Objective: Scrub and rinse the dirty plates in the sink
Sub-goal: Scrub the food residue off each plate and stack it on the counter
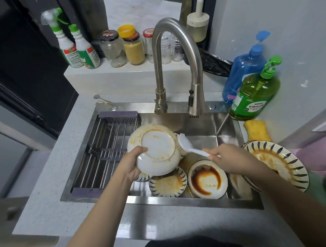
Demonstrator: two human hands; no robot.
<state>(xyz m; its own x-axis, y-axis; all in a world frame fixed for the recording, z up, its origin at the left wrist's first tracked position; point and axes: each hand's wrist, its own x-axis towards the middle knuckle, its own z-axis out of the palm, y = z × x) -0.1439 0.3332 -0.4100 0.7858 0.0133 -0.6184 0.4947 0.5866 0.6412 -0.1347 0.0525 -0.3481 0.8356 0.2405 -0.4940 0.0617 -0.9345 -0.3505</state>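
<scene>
While left hand (132, 164) grips the tilted white plate (154, 148) at frame centre above the sink (197, 201) and right hand (227, 158) clasps the brush (190, 146) at its rim, a wet slip could crack stacked plates (207, 179) below.

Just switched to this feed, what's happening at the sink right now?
A person is washing dishes. The left hand holds a white plate tilted over the sink, its underside facing the camera and smeared orange. The right hand grips a white scrub brush, bristles against the plate's right edge. No water shows from the faucet. More dirty dishes wait: a white plate with dark sauce and a patterned plate in the basin, and a large patterned plate at the right edge.
</scene>
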